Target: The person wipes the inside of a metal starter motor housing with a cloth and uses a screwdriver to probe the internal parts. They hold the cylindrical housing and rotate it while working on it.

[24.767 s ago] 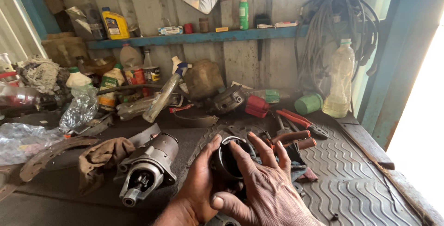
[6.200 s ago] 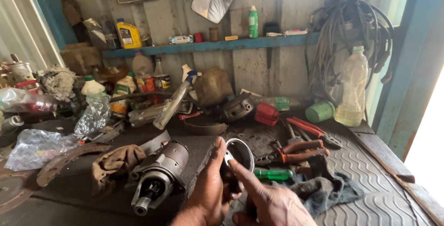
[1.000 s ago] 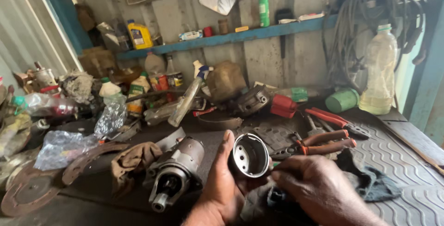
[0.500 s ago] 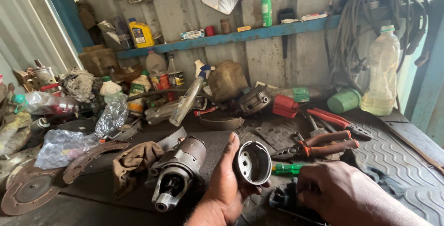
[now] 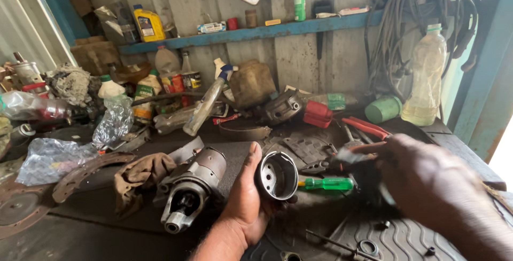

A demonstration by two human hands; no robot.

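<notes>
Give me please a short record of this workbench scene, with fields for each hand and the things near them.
Left hand: holds a round metal cup housing, open side toward the camera
Right hand: blurred, over the bench at the right, fingers on a dark object; what it is I cannot tell
Beside left hand: starter motor lying on the bench, brown rag left of it
Between hands: green-handled screwdriver lying flat
Behind: red-handled pliers, green cup, clear plastic bottle
Wall: blue shelf with small containers
</notes>
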